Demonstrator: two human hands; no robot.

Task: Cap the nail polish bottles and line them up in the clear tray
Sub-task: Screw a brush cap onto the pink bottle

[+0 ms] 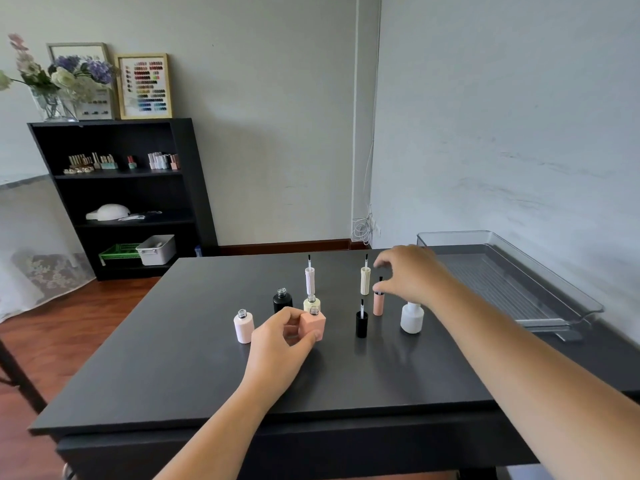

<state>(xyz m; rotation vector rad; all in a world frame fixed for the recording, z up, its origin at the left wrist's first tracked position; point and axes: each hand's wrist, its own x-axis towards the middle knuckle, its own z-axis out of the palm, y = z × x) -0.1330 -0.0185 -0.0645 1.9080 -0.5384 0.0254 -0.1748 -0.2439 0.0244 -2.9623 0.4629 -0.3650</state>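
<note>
The square peach nail polish bottle (313, 326) stands uncapped near counter centre, w/ the left hand (277, 344) closed around its left side: thumb at the front lower edge, fingers (289, 315) curled over the top-left corner, so the left grip is holding this bottle. Just behind it, touching or nearly so, is a pale yellow bottle (311, 304), also uncapped; a black bottle (282, 300) stands to its left, and a pale pink bottle (243, 326) stands farther left, apart from the rest, both w/ bare threaded necks. Four brush caps stand upright, brush ends up: a white cap (309, 279) at the rear left, a cream cap (365, 279) at the rear right, a peach cap (378, 301) just fwd of the cream one, and a black cap (361, 322) nearest the front. The right hand (412, 277) is over the peach cap, thumb and fingertips spread in a medium-wide grip; contact w/ the cap top cannot be confirmed. A white round bottle (412, 317) stands below the right wrist, top partly hidden. The clear tray (554, 299) sits at the right rear of the dark counter (207, 375), against the wall, no bottles in it. A black shelf unit (128, 195) stands in the rear left corner of the room.
</note>
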